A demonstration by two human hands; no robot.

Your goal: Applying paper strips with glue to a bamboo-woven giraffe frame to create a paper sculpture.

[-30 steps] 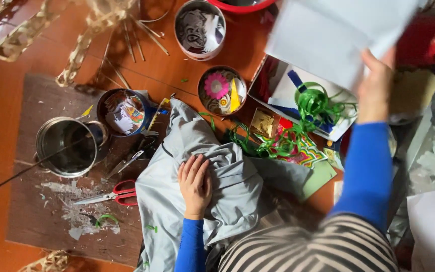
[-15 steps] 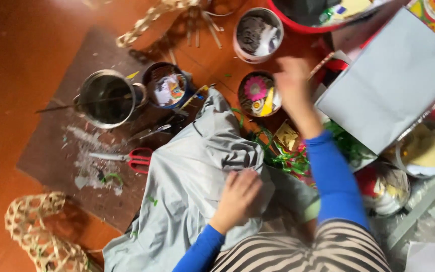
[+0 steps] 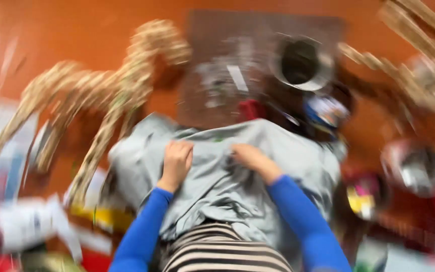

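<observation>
The frame is motion-blurred; fine detail is unreadable.

1. Nearest: my striped garment (image 3: 217, 252), with the grey cloth (image 3: 227, 176) spread directly beyond it on the orange floor (image 3: 76, 30). The cloth's long axis runs left to right.
2. Left hand (image 3: 176, 161): fingers curled, grip clamped on a fold of the grey cloth, left of the cloth's centre.
3. Right hand (image 3: 250, 157): resting on the grey cloth just right of centre; whether this grip is closed on the fabric, I cannot tell. Both hands lie equally near, close together.
4. Beyond the grey cloth: a brown board (image 3: 212, 60), carrying a metal pot (image 3: 300, 63) at its right.
5. Left of the cloth: a woven straw braid (image 3: 127, 85).
</observation>
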